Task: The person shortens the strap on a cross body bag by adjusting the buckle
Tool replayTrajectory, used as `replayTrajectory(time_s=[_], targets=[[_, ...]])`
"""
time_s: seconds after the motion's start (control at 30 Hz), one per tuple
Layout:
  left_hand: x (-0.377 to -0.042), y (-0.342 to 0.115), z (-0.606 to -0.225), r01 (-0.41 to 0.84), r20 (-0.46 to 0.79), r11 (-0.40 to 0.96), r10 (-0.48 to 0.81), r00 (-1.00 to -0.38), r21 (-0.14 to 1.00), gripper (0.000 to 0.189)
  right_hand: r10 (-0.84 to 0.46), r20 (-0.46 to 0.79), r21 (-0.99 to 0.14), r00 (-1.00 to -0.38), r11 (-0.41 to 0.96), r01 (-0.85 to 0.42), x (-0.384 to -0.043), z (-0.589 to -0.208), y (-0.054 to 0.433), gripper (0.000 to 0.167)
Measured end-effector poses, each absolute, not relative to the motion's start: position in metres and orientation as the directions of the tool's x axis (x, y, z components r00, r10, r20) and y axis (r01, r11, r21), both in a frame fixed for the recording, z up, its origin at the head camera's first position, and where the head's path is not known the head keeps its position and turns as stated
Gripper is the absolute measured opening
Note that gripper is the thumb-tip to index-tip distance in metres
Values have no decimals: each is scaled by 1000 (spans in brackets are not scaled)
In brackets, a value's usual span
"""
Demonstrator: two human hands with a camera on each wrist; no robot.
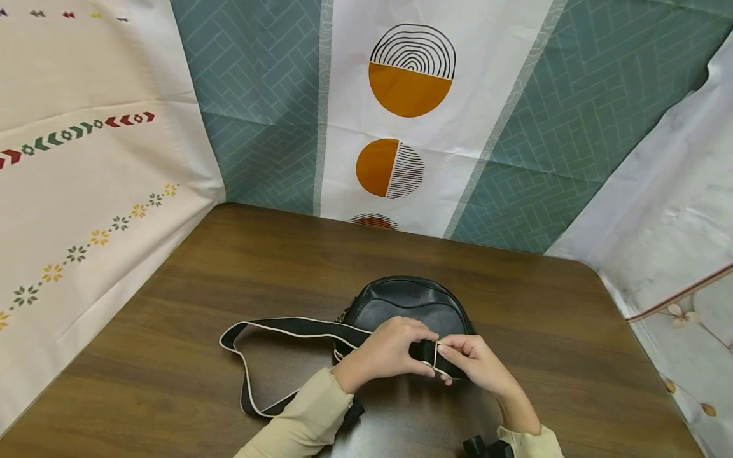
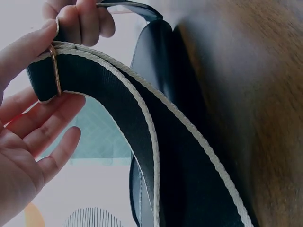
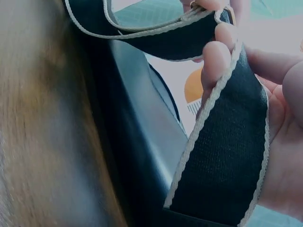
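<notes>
A black handbag [image 1: 408,299] with a curved front seam stands on the table. Its black shoulder strap [image 1: 303,327], edged in cream braid, passes through both hands in front of the bag. My left hand [image 1: 385,351] pinches the strap beside a thin gold slider buckle [image 1: 436,355], thumb above and fingertips below. On the buckle's other side, my right hand [image 1: 480,366] pinches the strap between thumb and fingers. The left wrist view shows the strap doubled at the gold buckle [image 2: 56,71]. In the right wrist view a single strap length [image 3: 218,142] runs down across the right palm.
A long strap loop lies to the left on the brown wooden table [image 1: 172,331]. Patterned cloth hangings [image 1: 263,102] stand behind the table, with a cream cloth [image 1: 109,210] at the left and a pale cloth [image 1: 670,210] at the right.
</notes>
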State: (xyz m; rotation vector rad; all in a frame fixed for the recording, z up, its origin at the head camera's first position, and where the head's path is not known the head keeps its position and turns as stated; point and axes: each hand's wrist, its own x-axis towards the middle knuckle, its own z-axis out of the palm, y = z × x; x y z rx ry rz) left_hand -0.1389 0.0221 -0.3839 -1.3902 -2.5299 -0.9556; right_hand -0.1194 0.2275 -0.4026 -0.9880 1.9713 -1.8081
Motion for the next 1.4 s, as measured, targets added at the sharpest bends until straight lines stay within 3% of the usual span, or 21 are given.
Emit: replayTrajectory(time_s=[0.33, 0.63, 1.07, 1.4], targets=[[-141, 15, -383, 783, 373, 383, 720, -585, 490, 50, -654, 169, -953, -738, 82, -292, -118, -404, 246, 19], [-140, 17, -383, 743, 311, 397, 726, -613, 539, 47, -614, 209, -955, -761, 38, -294, -117, -411, 244, 18], [-137, 22, -383, 751, 278, 411, 749, -601, 517, 45, -598, 246, -949, -763, 13, -316, -117, -407, 235, 18], [-139, 21, -382, 773, 347, 381, 730, -588, 508, 45, -562, 283, -932, -777, 30, -361, -119, -408, 223, 16]])
